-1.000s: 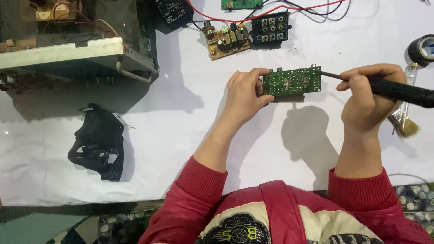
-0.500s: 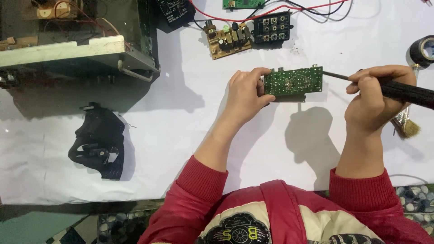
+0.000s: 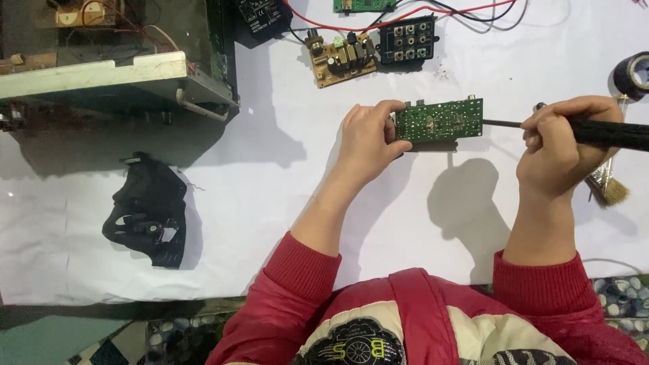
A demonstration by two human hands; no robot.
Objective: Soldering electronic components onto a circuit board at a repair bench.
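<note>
My left hand [image 3: 368,138] grips the left end of a green circuit board [image 3: 443,120], held flat just above the white table cover [image 3: 284,203], solder side up. My right hand [image 3: 561,145] is closed around the black handle of a soldering iron [image 3: 608,132]. Its thin metal tip [image 3: 501,124] points left and ends right at the board's right edge. The board throws a shadow on the sheet below it.
An open metal chassis [image 3: 115,74] with wiring fills the top left. A brown circuit board [image 3: 341,57], a black connector block [image 3: 405,39] and red and black wires [image 3: 473,10] lie at the top. A black plastic part [image 3: 149,213] lies left. A small brush [image 3: 608,189] and black tape roll [image 3: 632,73] sit right.
My right hand has shifted a little to the right with the soldering iron, so the tip has drawn back from the board's surface to its right edge. My left hand keeps the board still.
</note>
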